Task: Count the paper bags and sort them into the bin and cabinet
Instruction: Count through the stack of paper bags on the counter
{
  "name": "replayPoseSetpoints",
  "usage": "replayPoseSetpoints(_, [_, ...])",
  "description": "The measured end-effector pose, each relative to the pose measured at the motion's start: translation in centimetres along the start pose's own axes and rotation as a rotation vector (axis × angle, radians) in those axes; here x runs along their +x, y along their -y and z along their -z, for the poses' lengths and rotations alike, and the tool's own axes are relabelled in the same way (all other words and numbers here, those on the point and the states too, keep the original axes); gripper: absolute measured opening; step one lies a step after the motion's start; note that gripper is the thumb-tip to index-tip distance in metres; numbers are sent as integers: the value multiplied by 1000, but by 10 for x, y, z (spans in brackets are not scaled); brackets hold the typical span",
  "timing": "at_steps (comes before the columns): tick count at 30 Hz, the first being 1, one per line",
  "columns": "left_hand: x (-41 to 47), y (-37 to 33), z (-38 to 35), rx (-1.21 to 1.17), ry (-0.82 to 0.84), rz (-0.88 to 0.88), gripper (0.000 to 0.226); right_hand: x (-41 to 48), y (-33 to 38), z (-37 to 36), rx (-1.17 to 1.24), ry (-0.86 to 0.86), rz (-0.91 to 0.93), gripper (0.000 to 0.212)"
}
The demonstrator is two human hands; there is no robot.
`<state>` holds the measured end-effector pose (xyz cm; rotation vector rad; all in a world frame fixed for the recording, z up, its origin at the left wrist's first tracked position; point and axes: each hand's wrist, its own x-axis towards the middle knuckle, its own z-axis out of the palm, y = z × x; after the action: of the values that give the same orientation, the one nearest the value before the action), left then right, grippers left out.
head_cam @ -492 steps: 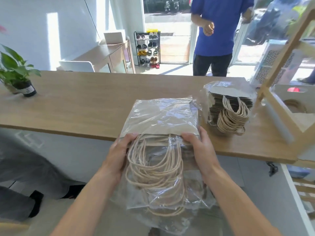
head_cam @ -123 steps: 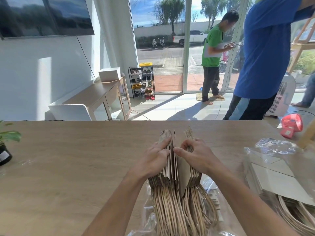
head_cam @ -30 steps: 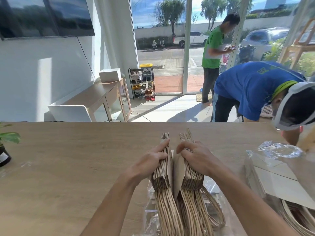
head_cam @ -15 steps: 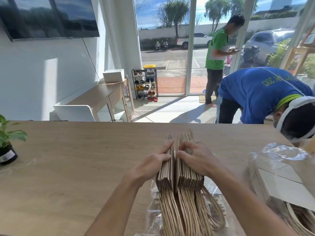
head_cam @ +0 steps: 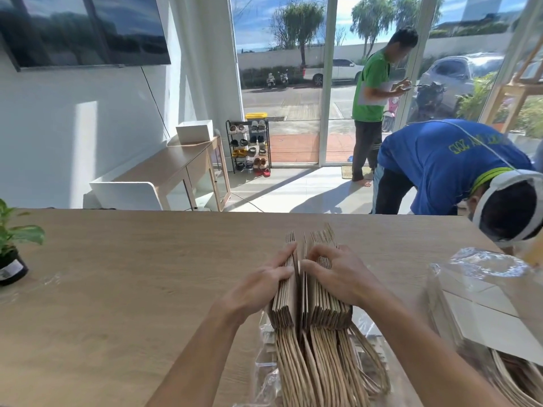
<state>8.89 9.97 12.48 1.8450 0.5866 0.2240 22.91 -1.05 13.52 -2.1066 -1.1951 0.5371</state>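
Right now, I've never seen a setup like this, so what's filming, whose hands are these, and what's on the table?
No machine here: a person wears a camera on the head, so this one view looks down at their own hands. A stack of paper bags stands on edge on the wooden table, over a plastic wrapper. The left hand holds one bundle, the right hand the other, parting the stack. Another wrapped pack lies at the right, a potted plant at the left.

Sunlight through glass doors (head_cam: 282, 83) falls on tiled floor (head_cam: 293, 189) beside a shoe rack (head_cam: 249, 146).
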Motion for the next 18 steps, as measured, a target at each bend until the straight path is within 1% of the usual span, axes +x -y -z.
replayPoseSetpoints(3, [0, 1, 1, 8, -6, 0, 53, 1, 1, -1, -14, -15, -6, 10])
replayPoseSetpoints(5, [0, 0, 1, 7, -11, -3, 53, 1, 0, -2, -19, -27, -5, 9])
replayPoseSetpoints(6, [-1, 0, 1, 2, -10, -3, 53, 1, -1, -2, -17, -37, -3, 11])
replayPoseSetpoints(9, [-3, -1, 0, -7, -12, -1, 52, 1, -4, -1, -13, -39, 6, 27])
replayPoseSetpoints(10, [-3, -2, 0, -3, -14, -2, 52, 1, -3, 0, -6, -23, 6, 27])
replayPoseSetpoints(14, [-4, -3, 0, 12, -6, -6, 51, 1, 0, 0, 5, 18, 4, 20])
replayPoseSetpoints(17, [-4, -3, 0, 10, -4, -3, 52, 0, 1, -1, -7, 13, -6, 8])
replayPoseSetpoints(18, [-4, -3, 0, 10, -1, -2, 52, -1, 1, 0, -12, 13, -4, 12])
